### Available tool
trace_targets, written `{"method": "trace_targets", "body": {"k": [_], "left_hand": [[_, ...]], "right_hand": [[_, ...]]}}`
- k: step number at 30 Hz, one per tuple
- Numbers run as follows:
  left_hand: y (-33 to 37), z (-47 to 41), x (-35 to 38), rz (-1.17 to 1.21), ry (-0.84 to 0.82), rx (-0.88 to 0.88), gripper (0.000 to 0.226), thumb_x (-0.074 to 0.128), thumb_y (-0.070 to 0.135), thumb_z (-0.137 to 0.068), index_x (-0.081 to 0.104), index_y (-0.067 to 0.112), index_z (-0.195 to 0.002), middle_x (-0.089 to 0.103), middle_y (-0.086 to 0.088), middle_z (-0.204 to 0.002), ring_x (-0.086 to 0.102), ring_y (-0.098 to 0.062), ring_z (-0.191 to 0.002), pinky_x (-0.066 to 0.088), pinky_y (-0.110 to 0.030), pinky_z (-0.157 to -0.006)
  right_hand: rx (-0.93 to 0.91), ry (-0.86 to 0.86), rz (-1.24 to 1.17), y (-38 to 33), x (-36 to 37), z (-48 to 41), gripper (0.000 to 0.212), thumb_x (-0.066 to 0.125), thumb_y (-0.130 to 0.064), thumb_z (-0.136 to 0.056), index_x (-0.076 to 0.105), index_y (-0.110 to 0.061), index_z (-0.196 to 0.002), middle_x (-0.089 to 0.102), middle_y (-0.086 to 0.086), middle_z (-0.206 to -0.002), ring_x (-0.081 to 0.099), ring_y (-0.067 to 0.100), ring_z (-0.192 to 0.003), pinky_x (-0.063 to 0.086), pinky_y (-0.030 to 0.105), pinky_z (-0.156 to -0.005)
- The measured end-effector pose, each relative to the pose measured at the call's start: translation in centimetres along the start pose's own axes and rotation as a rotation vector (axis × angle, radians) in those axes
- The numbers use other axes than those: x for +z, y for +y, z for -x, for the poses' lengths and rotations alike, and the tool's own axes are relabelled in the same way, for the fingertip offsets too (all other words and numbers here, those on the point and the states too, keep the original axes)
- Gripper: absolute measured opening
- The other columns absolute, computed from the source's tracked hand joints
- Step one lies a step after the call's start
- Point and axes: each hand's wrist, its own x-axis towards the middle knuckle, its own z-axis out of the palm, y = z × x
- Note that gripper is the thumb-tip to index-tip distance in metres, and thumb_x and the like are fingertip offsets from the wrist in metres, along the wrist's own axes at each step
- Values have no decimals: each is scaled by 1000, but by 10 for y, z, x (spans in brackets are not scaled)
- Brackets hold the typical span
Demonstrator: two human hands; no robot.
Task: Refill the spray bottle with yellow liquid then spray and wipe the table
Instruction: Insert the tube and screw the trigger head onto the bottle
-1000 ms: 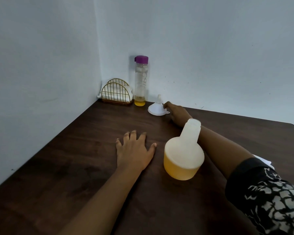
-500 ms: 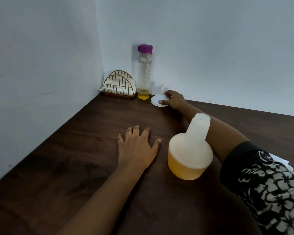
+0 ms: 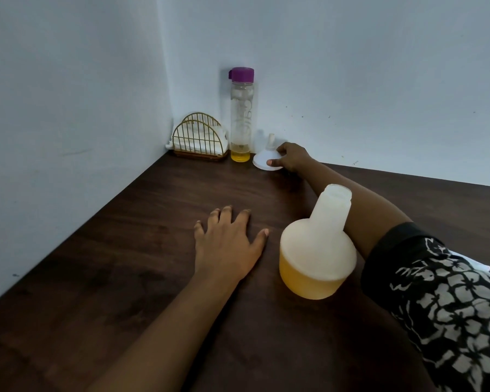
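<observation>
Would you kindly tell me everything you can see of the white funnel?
The funnel is small, white and plastic-looking, with a wide round cone and a narrow spout pointing up. It sits mouth-down at the table's back edge, just right of the purple-capped bottle. The right hand grips its rim, thumb in front.

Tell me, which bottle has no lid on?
The squat white bottle nearest the camera: its neck is open at the top. The tall clear bottle far behind it wears a purple cap.

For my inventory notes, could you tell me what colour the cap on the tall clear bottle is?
The cap is purple; head view.
</observation>
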Motion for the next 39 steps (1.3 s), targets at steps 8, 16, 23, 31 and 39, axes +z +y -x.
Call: {"method": "trace_targets", "body": {"k": [8,16,23,31,39], "left_hand": [[1,2,-4,-8,-19,3,65,28,69,-86,30,36,-142,29,-3,-152,22,-26,-141,19,-54,-110],[6,11,-20,20,-83,-11,61,36,64,-88,39,29,-139,34,-7,-150,28,-29,-138,24,-54,-108],[6,30,-63,245,-61,-53,47,51,45,-90,53,17,-127,57,-9,-129,52,-27,-117,46,-40,-92],[72,153,-120,625,190,338,9,57,42,-86,65,38,-89,66,18,-88,59,1,-79,44,-25,-63],[196,214,-53,502,-504,613,46,68,55,-75,65,23,-109,68,7,-98,63,-12,-95,48,-29,-85]], "right_hand": [[58,59,34,-7,-51,55,72,73,-35,-79,41,-3,-136,48,12,-137,44,25,-127,34,29,-100],[39,155,-4,-4,-136,200,36,74,-24,-79,65,-10,-110,64,5,-112,57,18,-107,41,23,-85],[130,214,-73,32,-182,322,17,72,-29,-80,68,-18,-92,63,-7,-87,52,2,-73,35,18,-56],[316,259,-144,94,-187,369,14,72,-22,-80,63,-12,-79,60,5,-78,50,15,-64,34,24,-52],[590,169,-310,126,-174,356,30,65,-34,-86,55,-10,-70,55,6,-68,49,16,-52,33,21,-43]]}}
